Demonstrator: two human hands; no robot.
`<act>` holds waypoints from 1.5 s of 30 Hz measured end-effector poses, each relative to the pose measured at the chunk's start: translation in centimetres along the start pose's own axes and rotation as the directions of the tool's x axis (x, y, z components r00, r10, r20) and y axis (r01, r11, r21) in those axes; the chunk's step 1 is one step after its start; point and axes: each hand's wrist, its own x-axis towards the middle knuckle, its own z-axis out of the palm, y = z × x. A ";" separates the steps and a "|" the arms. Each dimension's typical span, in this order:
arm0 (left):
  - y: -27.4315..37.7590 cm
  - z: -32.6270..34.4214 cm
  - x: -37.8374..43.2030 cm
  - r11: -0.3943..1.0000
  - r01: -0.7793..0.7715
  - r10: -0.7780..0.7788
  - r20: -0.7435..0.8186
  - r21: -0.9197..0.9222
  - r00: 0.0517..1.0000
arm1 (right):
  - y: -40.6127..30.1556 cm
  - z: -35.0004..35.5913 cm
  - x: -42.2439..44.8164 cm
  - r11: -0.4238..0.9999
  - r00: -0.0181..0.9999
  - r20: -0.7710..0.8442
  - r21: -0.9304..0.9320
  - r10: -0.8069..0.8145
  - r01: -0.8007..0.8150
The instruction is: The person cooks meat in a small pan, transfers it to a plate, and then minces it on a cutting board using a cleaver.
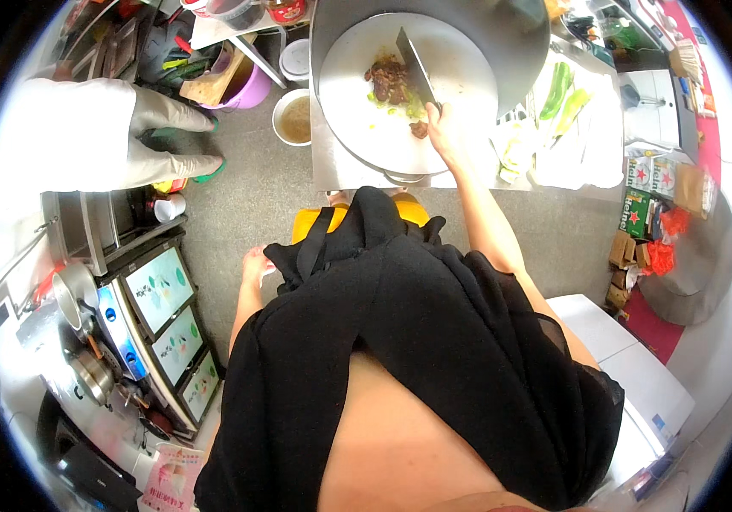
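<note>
My right hand grips the handle of a cleaver, its blade angled up and away to the left. Beneath the blade is the pale round base of a wide metal vessel with a tall grey wall. Brown chopped meat lies on that base, with green chopped pieces around it. One separate brown piece sits near my right hand. Down beside my black clothing hangs my left hand, its fingers partly hidden by the fabric. A small pale bit shows at those fingers, too small to identify.
Long green vegetables lie right of the vessel on the metal table. A bucket of cloudy liquid and a purple tub stand on the floor to the left. Another person stands at far left. A white appliance is at lower right.
</note>
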 end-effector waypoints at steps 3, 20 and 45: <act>-2.1 -1.2 1.3 0.997 -0.031 0.032 0.003 -0.064 0.999 | 0.4 -1.0 -0.6 1.000 1.000 -0.013 0.006 -0.007 0.007; -1.9 -0.7 0.8 1.000 -0.014 0.013 0.051 0.027 0.999 | 1.7 -1.2 -1.2 0.998 0.997 -0.033 0.002 0.066 -0.066; -3.9 -1.8 0.9 0.997 -0.056 0.058 0.021 -0.058 0.998 | -1.3 0.7 0.1 0.998 0.996 0.073 -0.017 -0.055 0.056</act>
